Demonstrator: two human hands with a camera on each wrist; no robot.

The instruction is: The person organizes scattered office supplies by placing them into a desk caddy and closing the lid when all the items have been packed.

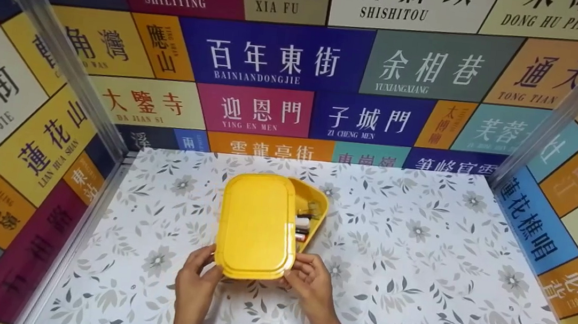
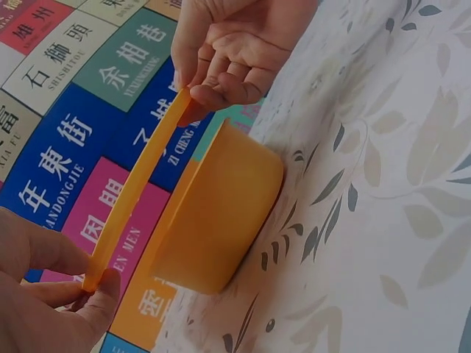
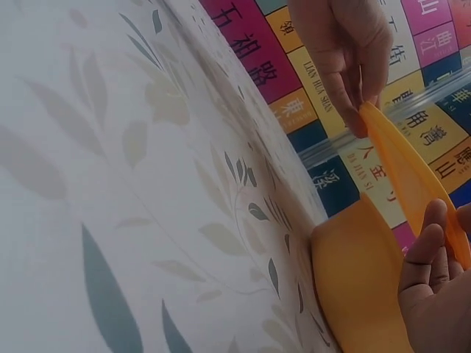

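Note:
A yellow rounded lid (image 1: 257, 226) is held between both hands over a yellow box (image 1: 319, 189). My left hand (image 1: 196, 281) pinches the lid's near left corner, thumb on one face and fingers on the other. At the near right corner my right hand (image 1: 314, 288) pinches it the same way. Through the uncovered right side of the box show several small items, among them a white one (image 1: 302, 222) and a red-and-white one (image 1: 301, 237). In the left wrist view the lid (image 2: 136, 191) is apart from the box (image 2: 228, 213), which stands on the table.
A white table (image 1: 416, 282) with a grey leaf and flower print lies under the box. Walls with colourful Chinese place-name signs (image 1: 273, 55) rise at the back and both sides. Metal posts (image 1: 59, 46) stand at the back corners.

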